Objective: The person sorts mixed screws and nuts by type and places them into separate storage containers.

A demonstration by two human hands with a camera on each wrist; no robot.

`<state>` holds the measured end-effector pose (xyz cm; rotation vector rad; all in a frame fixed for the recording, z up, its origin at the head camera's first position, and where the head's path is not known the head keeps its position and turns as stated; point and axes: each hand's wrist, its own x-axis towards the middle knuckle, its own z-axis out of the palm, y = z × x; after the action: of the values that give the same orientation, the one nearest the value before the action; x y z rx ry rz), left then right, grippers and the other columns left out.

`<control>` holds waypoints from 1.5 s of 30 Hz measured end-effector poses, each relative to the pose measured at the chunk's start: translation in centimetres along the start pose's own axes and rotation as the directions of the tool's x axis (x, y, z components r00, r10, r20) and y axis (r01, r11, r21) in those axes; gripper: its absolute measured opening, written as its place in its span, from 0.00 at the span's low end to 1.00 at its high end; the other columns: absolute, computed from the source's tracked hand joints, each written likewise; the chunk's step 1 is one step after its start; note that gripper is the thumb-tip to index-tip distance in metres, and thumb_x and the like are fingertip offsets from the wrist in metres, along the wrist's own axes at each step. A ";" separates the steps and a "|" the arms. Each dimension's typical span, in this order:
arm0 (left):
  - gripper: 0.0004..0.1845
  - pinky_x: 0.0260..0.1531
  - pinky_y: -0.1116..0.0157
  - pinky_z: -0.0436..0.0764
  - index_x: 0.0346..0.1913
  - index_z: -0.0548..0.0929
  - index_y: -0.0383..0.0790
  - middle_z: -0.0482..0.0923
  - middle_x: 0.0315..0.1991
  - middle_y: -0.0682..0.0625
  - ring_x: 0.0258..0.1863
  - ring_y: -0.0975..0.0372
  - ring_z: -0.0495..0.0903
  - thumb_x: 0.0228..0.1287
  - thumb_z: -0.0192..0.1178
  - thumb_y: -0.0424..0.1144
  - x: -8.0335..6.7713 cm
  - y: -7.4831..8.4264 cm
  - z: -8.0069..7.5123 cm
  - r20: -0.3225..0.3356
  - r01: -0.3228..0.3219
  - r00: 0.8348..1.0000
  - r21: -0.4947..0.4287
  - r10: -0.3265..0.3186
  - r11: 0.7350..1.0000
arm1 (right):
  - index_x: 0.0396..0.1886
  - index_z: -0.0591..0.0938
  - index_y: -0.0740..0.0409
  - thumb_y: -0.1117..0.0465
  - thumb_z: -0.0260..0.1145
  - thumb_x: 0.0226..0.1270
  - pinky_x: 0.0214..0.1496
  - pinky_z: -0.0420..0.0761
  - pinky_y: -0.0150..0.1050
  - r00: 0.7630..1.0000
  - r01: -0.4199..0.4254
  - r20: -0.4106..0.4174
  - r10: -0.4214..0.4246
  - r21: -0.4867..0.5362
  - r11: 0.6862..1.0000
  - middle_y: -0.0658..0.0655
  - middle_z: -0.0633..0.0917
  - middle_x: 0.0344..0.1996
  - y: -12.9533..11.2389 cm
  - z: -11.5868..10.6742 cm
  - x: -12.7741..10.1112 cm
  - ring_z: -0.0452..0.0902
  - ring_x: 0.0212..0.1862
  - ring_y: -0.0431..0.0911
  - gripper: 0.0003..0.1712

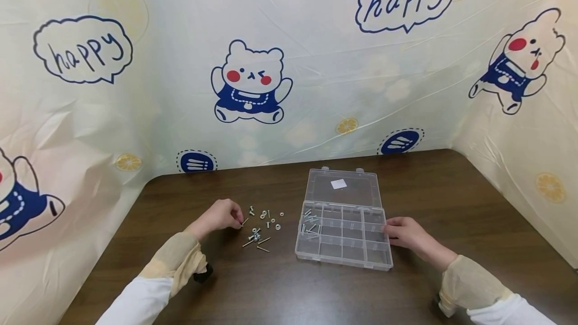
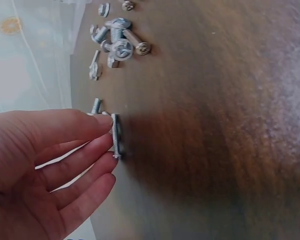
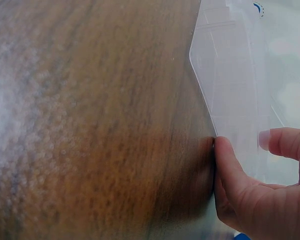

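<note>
My left hand (image 1: 226, 213) is low over the table, left of a loose pile of screws and nuts. Between its thumb and fingertips it pinches a thin silver screw (image 2: 115, 137). Right of the pile lies a clear plastic compartment box (image 1: 331, 260), its lid (image 1: 356, 194) folded back away from me. Several screws (image 1: 310, 228) lie in its left-hand compartments. With my right hand (image 1: 406, 234) I hold the box's right side; in the right wrist view one finger is low against the wall and another is at the upper edge.
Bolts (image 1: 256, 237), nuts (image 1: 277, 226) and washers lie scattered between my left hand and the box. A white label (image 1: 338, 184) is on the lid. Behind the brown wooden table (image 1: 226, 290) hangs a printed curtain (image 1: 316, 79) with bear drawings.
</note>
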<state>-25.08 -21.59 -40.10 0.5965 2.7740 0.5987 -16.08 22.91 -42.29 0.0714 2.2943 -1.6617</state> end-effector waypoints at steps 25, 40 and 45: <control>0.09 0.20 0.68 0.68 0.15 0.75 0.44 0.69 0.15 0.58 0.17 0.65 0.67 0.35 0.66 0.32 0.0 1.1 0.3 -0.098 -0.006 0.995 0.117 0.017 0.993 | 0.47 0.66 0.87 0.67 0.54 0.62 0.45 0.77 0.44 1.000 0.006 -0.013 -0.006 0.009 1.000 0.69 0.77 0.41 0.0 0.1 0.0 0.77 0.43 0.49 0.23; 0.07 0.24 0.67 0.70 0.20 0.75 0.42 0.71 0.16 0.56 0.18 0.65 0.68 0.36 0.61 0.28 1.3 5.2 -0.8 -0.191 -0.106 0.975 0.046 0.113 0.993 | 0.48 0.65 0.87 0.67 0.54 0.62 0.45 0.78 0.44 1.000 -0.002 -0.014 0.002 0.006 1.000 0.70 0.77 0.41 0.0 0.1 -0.1 0.77 0.42 0.49 0.24; 0.07 0.26 0.67 0.70 0.22 0.76 0.43 0.72 0.17 0.57 0.19 0.66 0.68 0.38 0.62 0.29 2.1 7.0 -0.8 -0.193 -0.121 0.973 0.024 0.124 0.992 | 0.48 0.65 0.88 0.67 0.54 0.62 0.45 0.78 0.44 1.000 -0.002 -0.012 0.002 0.003 1.000 0.71 0.77 0.41 0.0 0.1 0.0 0.77 0.43 0.50 0.24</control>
<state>-24.79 -15.11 -36.65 0.7545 2.9396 0.7016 -16.06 22.83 -42.36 0.0839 2.3005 -1.6679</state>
